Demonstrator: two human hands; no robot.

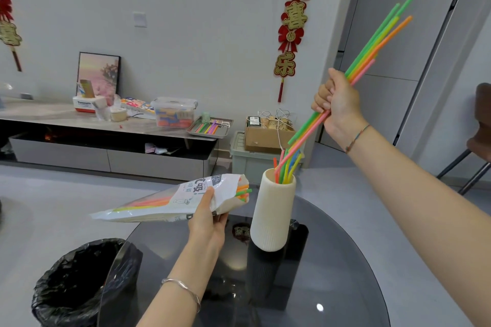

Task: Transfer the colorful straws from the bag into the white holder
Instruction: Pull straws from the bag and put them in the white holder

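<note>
My left hand [208, 216] grips a white plastic bag [170, 200] held level above the table edge, its open mouth facing right with orange and green straw ends sticking out. My right hand [337, 103] is closed around a bundle of long green, yellow, orange and pink straws [377, 42], held tilted high above the holder; their lower ends point down toward its mouth. The white ribbed holder [271, 215] stands upright on the table with several bent-top straws [288, 164] inside.
The round dark glass table [332, 273] holds the holder. A black-lined waste bin [77, 281] stands at the lower left. Behind are a low TV cabinet [106, 125] with boxes and a tray, and a cardboard box [265, 135] on a crate.
</note>
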